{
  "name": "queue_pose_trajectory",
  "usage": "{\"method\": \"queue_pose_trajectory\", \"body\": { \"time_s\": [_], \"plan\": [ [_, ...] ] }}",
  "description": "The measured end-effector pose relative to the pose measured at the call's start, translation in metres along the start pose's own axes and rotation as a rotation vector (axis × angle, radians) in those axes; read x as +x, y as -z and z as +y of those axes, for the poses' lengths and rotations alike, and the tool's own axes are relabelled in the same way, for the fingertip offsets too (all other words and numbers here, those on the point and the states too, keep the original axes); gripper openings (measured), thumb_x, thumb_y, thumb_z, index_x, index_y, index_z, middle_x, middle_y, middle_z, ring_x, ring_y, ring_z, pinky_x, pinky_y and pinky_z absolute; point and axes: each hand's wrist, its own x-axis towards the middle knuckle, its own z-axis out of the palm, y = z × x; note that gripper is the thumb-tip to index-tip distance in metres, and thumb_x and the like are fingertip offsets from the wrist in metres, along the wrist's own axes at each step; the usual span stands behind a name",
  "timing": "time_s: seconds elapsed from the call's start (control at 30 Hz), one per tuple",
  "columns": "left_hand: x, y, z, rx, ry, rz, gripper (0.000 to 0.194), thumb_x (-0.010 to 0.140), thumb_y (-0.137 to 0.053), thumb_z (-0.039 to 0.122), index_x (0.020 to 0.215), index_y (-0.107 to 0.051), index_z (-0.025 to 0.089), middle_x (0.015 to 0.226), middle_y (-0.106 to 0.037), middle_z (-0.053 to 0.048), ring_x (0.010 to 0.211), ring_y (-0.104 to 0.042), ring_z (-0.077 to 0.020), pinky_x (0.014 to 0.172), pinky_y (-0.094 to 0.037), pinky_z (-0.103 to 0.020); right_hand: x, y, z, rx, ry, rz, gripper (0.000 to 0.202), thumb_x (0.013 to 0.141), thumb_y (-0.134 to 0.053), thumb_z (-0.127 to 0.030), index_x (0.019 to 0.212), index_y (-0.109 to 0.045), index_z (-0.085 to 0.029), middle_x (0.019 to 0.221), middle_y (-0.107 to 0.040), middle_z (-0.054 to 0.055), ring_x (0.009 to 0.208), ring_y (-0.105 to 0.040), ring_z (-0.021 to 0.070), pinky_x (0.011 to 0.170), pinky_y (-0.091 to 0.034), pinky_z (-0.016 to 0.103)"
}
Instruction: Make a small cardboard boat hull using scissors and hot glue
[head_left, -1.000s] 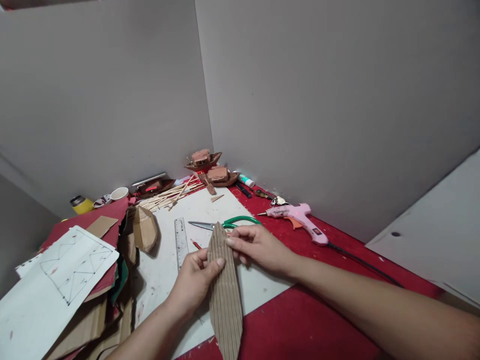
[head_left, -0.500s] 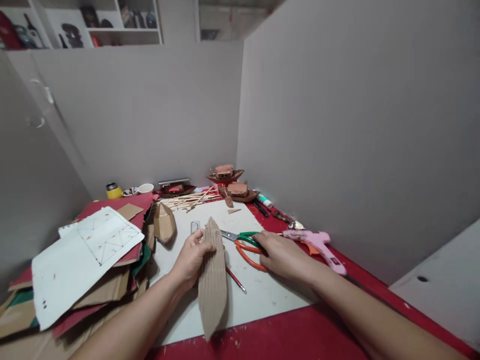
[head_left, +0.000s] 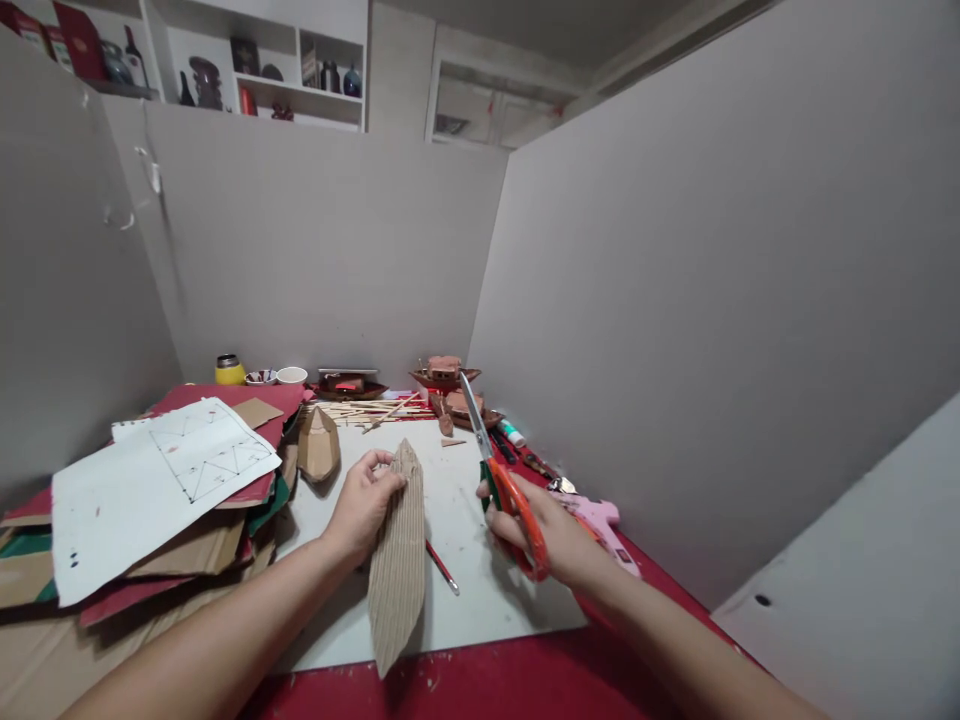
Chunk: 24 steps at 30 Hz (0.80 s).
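Pinched between the thumb and fingers of my left hand (head_left: 367,505) is a long corrugated cardboard piece (head_left: 400,560), pointed at both ends. It is held tilted above the white board (head_left: 517,610). My right hand (head_left: 544,525) grips scissors (head_left: 480,425) with one orange and one green handle. Their blades look closed and point up and away, apart from the cardboard. Just right of the cardboard, a red pencil (head_left: 441,566) lies on the board, its far end hidden.
Stacked cardboard with a marked white sheet (head_left: 135,500) fills the left. A small cardboard boat (head_left: 319,445), thin wooden sticks (head_left: 360,412) and brown model boats (head_left: 444,372) stand at the back. A pink glue gun (head_left: 600,518) lies at right, beside the grey partition (head_left: 675,300).
My right hand has lifted the scissors off the board and swung their blades upward. The cardboard remains in my left hand. The camera view has shifted.
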Motion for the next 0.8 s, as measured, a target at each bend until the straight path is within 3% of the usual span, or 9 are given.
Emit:
{"method": "queue_pose_trajectory", "body": {
  "time_s": [0.13, 0.27, 0.6, 0.8],
  "plan": [
    [-0.002, -0.002, 0.003, -0.014, -0.039, -0.007, 0.034, 0.065, -0.075, 0.036, 0.086, -0.053, 0.021, 0.056, -0.065, 0.006, 0.045, -0.055, -0.0116, 0.047, -0.041, -0.020, -0.003, -0.014, 0.009, 0.328, 0.015, -0.105, 0.041, 0.082, -0.058, -0.059, 0.092, -0.046, -0.021, 0.056, -0.043, -0.007, 0.043, -0.041, 0.0096, 0.042, -0.031, 0.022],
    [-0.003, -0.003, 0.005, -0.028, -0.084, 0.024, 0.034, 0.065, -0.077, 0.039, 0.085, -0.060, 0.019, 0.061, -0.066, 0.004, 0.053, -0.058, -0.0113, 0.052, -0.043, -0.019, -0.001, -0.028, 0.033, 0.423, 0.137, -0.232, 0.059, 0.081, -0.042, -0.076, 0.097, -0.045, -0.020, 0.059, -0.036, -0.007, 0.047, -0.030, 0.0090, 0.044, -0.028, 0.022],
    [-0.009, -0.006, 0.015, -0.029, -0.088, 0.056, 0.018, 0.072, -0.069, 0.032, 0.080, -0.059, 0.020, 0.061, -0.065, 0.003, 0.050, -0.057, -0.0119, 0.049, -0.044, -0.020, -0.011, -0.015, 0.029, 0.162, 0.249, -0.254, 0.060, 0.081, -0.035, -0.077, 0.095, -0.050, -0.021, 0.078, -0.045, 0.002, 0.067, -0.039, 0.0177, 0.059, -0.038, 0.028],
    [-0.009, -0.008, 0.013, -0.047, -0.095, 0.024, 0.015, 0.074, -0.068, 0.030, 0.082, -0.060, 0.020, 0.062, -0.065, 0.004, 0.050, -0.057, -0.0108, 0.049, -0.044, -0.019, -0.013, -0.018, 0.033, 0.222, 0.214, -0.316, 0.056, 0.080, -0.039, -0.078, 0.088, -0.044, -0.022, 0.073, -0.036, -0.001, 0.063, -0.030, 0.0152, 0.055, -0.033, 0.026]
  ]
}}
